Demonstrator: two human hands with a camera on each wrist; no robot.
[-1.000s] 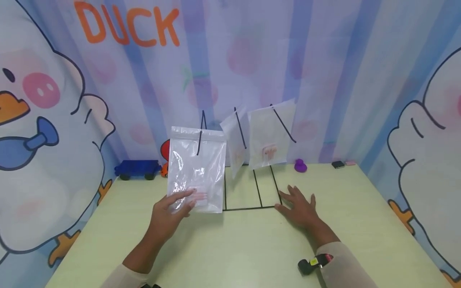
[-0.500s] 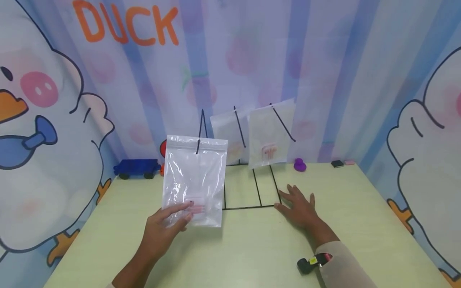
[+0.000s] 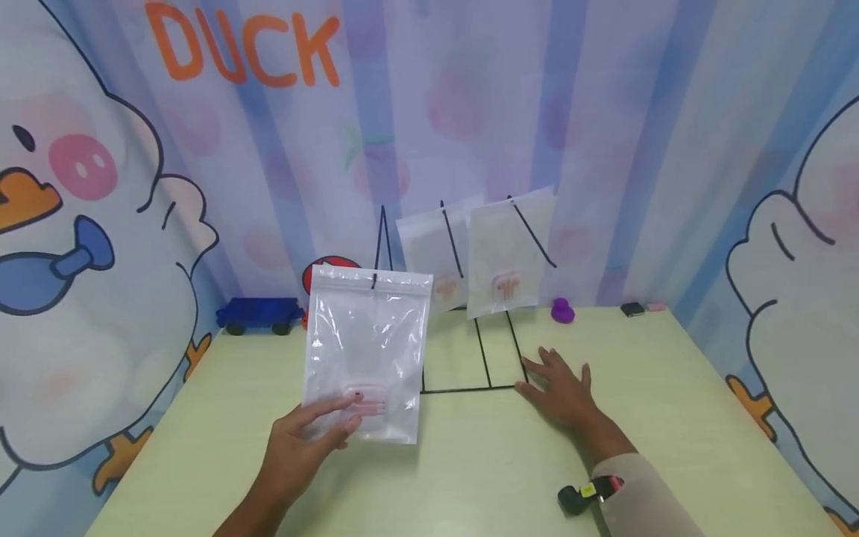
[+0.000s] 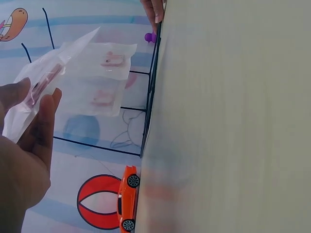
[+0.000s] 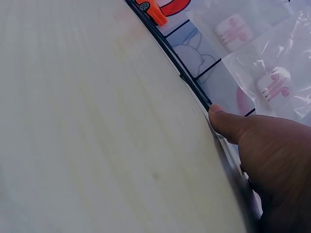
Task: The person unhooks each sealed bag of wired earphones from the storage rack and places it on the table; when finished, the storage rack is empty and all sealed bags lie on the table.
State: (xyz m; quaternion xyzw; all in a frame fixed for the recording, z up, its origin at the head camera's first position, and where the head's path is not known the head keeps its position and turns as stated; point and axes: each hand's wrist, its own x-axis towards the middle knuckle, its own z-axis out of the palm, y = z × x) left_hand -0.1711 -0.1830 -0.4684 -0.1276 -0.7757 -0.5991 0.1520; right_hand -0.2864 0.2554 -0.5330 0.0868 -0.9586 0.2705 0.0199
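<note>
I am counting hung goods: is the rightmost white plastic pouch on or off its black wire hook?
On: the hook projects through the pouch near its top.

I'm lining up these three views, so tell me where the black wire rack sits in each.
Head: the black wire rack stands mid-picture, partly behind the held bag.
Left wrist: the rack runs down the upper middle.
Right wrist: the rack slants down from the top edge.
Shared landmark: the right hand, at one end of it.
</note>
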